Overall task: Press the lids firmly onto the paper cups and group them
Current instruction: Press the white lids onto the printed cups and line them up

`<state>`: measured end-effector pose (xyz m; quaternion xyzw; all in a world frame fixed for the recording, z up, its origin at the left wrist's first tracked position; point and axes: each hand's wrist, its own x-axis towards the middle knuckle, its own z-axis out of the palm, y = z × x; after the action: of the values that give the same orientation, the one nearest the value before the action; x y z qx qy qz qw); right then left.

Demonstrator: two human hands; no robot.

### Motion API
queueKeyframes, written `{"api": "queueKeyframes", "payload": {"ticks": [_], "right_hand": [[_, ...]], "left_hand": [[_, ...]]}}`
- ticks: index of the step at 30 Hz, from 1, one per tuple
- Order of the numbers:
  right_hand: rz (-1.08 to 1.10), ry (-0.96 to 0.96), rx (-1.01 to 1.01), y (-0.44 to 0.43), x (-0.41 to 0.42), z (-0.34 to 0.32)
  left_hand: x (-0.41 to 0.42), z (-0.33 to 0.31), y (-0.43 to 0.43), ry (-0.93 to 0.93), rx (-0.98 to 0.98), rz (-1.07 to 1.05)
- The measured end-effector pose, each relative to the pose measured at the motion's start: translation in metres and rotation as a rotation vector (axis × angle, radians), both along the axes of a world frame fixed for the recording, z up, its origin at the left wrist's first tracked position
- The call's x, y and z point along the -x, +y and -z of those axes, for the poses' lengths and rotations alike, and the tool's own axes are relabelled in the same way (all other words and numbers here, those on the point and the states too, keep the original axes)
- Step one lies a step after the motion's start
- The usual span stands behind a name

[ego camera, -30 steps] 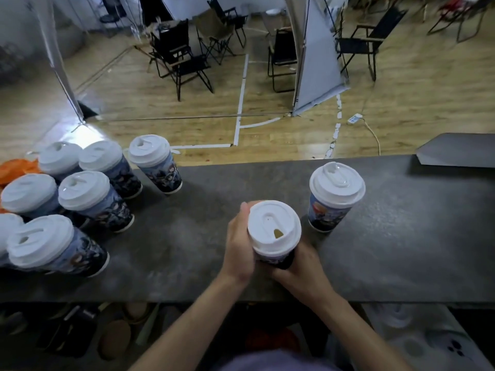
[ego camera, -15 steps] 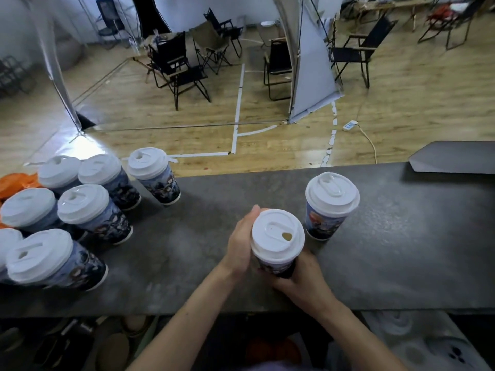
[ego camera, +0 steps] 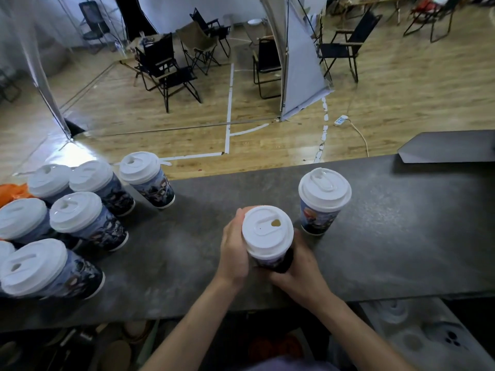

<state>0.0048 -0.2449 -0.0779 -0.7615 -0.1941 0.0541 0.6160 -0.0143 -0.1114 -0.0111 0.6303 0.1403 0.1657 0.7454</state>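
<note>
White lids (ego camera: 267, 230), dark printed cups (ego camera: 316, 219)

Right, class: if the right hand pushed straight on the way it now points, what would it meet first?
The white-lidded printed paper cup that the right hand grips; beyond it lies dark grey counter, though depth is unclear.

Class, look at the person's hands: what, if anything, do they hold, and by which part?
Both the left hand and the right hand grip one lidded paper cup by its side wall, below the lid.
</note>
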Motion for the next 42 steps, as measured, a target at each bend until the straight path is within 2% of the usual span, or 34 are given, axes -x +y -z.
{"api": "queueKeyframes", "payload": {"ticks": [5, 11, 16, 22, 26, 33, 38, 42], "right_hand": [[-0.034, -0.009, 0.038, -0.004, -0.003, -0.002], [0.006, -0.046, 0.05, -0.001, 0.0, -0.001], [-0.019, -0.045, 0.059, -0.006, -0.002, -0.004], [0.003, -0.028, 0.026, 0.0, 0.0, -0.001], [-0.017, -0.035, 0.063, -0.005, -0.003, 0.001], [0.014, -0.022, 0.031, -0.001, -0.001, 0.001], [-0.047, -0.002, 0.075, -0.007, -0.005, -0.004], [-0.094, 0.046, 0.106, -0.005, -0.002, -0.004]], "left_hand": [[-0.008, -0.009, 0.014, 0.073, 0.052, 0.177], [0.001, -0.001, 0.01, 0.0, -0.029, 0.071], [-0.01, -0.012, 0.02, 0.145, 0.075, 0.187], [0.001, -0.013, 0.003, 0.087, 0.007, 0.047], [-0.008, -0.014, 0.015, 0.132, 0.079, 0.213], [0.001, -0.011, 0.006, 0.061, 0.026, 0.06], [-0.013, -0.013, 0.017, 0.162, 0.136, 0.221], [-0.014, -0.006, 0.019, 0.139, 0.159, 0.063]]}}
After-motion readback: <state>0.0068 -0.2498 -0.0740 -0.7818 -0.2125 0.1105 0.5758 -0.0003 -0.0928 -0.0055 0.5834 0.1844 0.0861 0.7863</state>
